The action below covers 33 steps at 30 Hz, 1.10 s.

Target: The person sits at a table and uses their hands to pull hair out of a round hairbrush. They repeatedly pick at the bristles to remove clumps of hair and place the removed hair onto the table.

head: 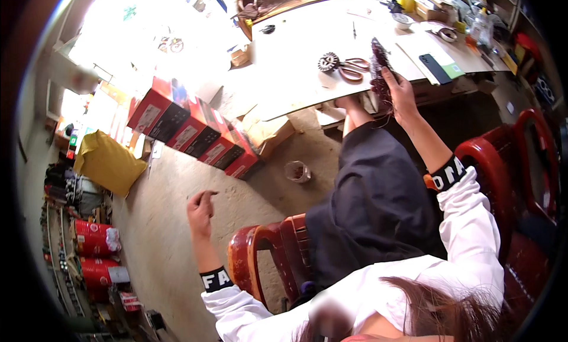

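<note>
My right hand (401, 95) grips a long, dark reddish-brown bundle of stringy material (380, 71), held upright at the front edge of the white table (293, 84). Loose strands hang from its lower end. Away to the left, over the concrete floor, my left hand (200, 213) is raised with curled fingers. Whether anything small is pinched in it cannot be made out. Brown-handled scissors (353, 70) lie on the table left of the bundle. Beside them is a dark, round, toothed object (328, 62).
A dark phone (435, 68) rests on papers at the table's right, near a tape roll (447, 34) and white bowl (401, 21). Red-and-black boxes (195, 131), a yellow sack (108, 162) and a clear container (297, 171) stand on the floor. Red chairs (266, 240) flank me.
</note>
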Available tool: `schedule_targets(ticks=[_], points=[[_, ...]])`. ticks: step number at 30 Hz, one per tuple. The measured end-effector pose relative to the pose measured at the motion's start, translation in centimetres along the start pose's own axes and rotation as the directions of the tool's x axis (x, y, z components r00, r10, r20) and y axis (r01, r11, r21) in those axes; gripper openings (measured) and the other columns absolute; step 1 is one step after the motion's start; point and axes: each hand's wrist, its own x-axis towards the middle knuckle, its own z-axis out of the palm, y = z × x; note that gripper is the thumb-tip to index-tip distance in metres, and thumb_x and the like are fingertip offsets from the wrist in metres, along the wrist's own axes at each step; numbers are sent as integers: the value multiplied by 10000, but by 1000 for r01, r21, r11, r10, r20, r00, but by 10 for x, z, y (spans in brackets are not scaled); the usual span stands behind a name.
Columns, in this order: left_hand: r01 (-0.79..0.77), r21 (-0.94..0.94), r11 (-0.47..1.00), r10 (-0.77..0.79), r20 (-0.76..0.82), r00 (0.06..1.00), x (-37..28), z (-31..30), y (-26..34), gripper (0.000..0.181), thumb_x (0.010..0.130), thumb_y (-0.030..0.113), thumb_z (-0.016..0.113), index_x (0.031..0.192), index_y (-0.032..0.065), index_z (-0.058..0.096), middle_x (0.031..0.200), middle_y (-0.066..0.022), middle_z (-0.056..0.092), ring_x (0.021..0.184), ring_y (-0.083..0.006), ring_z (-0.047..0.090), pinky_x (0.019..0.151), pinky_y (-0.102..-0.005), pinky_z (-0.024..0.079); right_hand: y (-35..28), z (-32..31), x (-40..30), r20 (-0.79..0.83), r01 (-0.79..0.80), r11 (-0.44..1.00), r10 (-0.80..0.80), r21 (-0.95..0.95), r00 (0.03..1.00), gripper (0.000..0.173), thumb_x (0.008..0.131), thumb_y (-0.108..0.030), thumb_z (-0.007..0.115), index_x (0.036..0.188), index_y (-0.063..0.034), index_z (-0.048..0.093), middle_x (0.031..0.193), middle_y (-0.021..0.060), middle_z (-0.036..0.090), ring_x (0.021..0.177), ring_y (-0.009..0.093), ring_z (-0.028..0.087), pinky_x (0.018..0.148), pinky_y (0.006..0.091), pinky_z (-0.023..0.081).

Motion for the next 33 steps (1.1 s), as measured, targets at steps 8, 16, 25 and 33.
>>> schedule_targets(ticks=[8, 16, 25, 33], points=[[66, 464, 883, -60, -28, 998, -6, -47, -60, 182, 967, 162, 563, 959, 27, 685, 580, 72, 391, 514, -20, 358, 464, -201, 263, 6, -16, 5, 186, 16, 999, -7, -48, 983, 305, 939, -278, 635, 1056, 1, 601, 845, 66, 680, 700, 111, 656, 642, 231, 528], [216, -10, 976, -216, -18, 976, -26, -81, -102, 216, 984, 196, 545, 950, 7, 642, 536, 57, 358, 455, -44, 318, 427, -216, 260, -1, -64, 32, 43, -29, 995, 33, -99, 999, 329, 927, -298, 650, 1053, 3, 610, 855, 50, 665, 726, 127, 657, 671, 252, 542], [13, -250, 968, -42, -111, 993, -19, -70, -71, 248, 1007, 196, 503, 974, -10, 637, 567, 60, 375, 467, -27, 292, 416, -216, 221, 29, -107, 58, -152, -28, 976, -6, -217, 988, 259, 911, -255, 661, 1021, -22, 633, 853, 68, 683, 703, 176, 679, 644, 300, 555], [-68, -32, 997, 55, -308, 950, -18, -57, -70, 241, 992, 199, 529, 935, 15, 674, 554, 86, 363, 472, -15, 285, 432, -218, 198, 32, -124, 62, -240, -49, 998, 38, -40, 970, 272, 913, -213, 666, 1027, 32, 632, 847, 114, 686, 656, 188, 663, 595, 297, 560]])
